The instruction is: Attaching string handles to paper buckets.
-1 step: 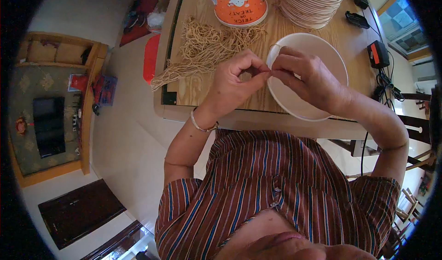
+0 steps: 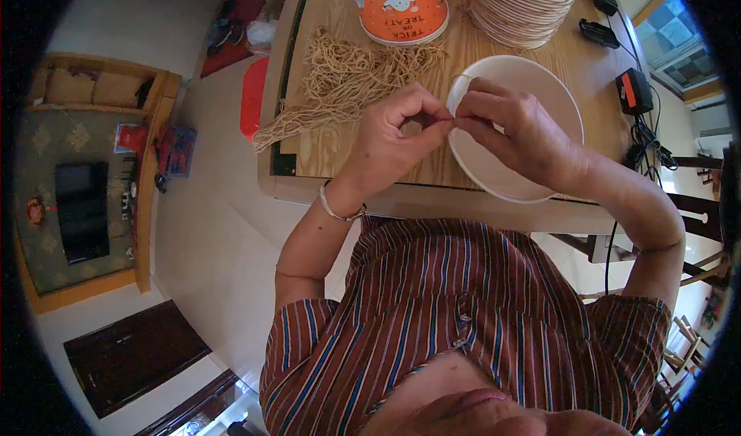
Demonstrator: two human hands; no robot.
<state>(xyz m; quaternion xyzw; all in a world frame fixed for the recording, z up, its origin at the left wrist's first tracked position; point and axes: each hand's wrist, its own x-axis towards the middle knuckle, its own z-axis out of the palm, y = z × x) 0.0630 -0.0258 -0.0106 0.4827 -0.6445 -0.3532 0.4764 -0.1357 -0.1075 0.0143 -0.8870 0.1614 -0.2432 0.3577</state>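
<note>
Over the near left rim of a white bucket (image 2: 577, 119), my two hands meet fingertip to fingertip. My left hand (image 2: 397, 135) is closed in a thumb-and-finger pinch, and a bracelet circles its wrist. My right hand (image 2: 525, 131) pinches at the same spot with its other fingers curled. A thin tan cord (image 2: 457, 78) arcs up beside the right fingers; the part between the fingertips is mostly hidden. Left of the hands, a loose heap of tan cord (image 2: 340, 73) spreads over the wooden table (image 2: 316, 154), trailing towards its left edge.
An orange-and-green printed tub (image 2: 401, 11) stands at the back, beside a large wound coil of cord (image 2: 529, 7). On the right lie a black power adapter (image 2: 634, 92) and tangled cables (image 2: 644, 142). A red stool (image 2: 253, 100) is beside the table's left edge.
</note>
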